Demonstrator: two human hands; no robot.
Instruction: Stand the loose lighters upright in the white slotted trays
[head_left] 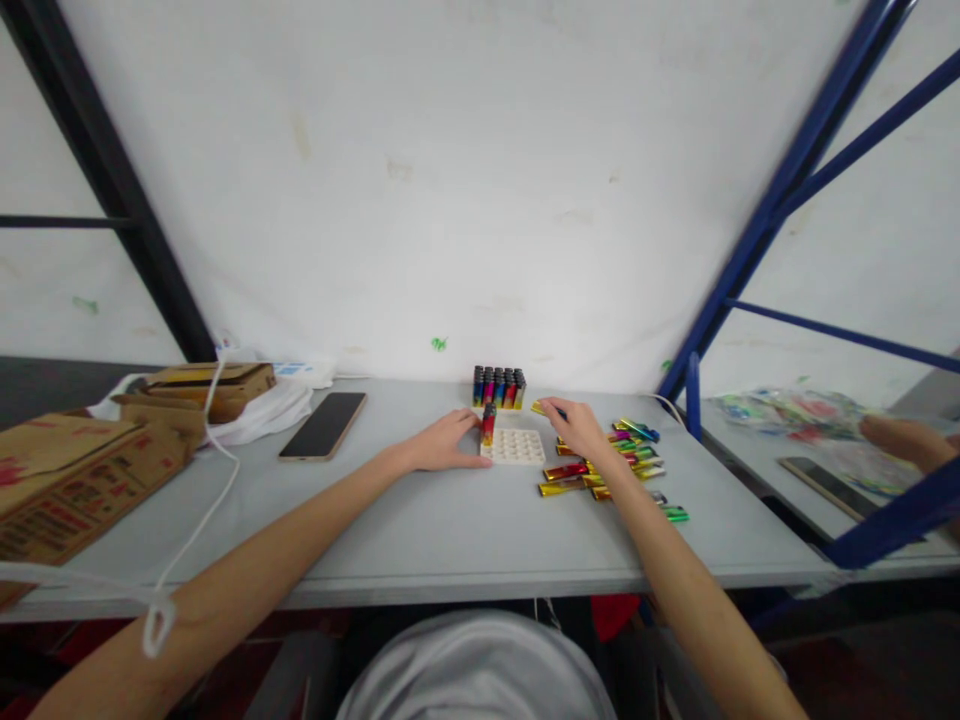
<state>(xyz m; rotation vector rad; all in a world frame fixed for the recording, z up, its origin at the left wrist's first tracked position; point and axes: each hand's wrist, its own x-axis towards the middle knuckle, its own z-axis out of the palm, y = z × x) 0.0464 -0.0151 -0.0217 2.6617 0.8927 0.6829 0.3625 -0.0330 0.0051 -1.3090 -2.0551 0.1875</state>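
The long bench [427, 535], cardboard boxes [90, 485] and rows of lighters [500, 388] suggest a small workshop.

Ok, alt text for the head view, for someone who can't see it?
A person's right hand holds a gold lighter while the left hand is at the edge of a white rectangular tray with one upright red lighter. Loose shiny multicoloured lighters lie rightward on a grey table; upright black-topped lighters stand behind.

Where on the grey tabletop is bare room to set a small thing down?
Bare grey tabletop lies between the white rectangular holed tray and the near edge, and between the flat black-screened phone and the left hand. Crowded: right, with glossy multicoloured slim pieces; far left, with brown cardboard boxes.
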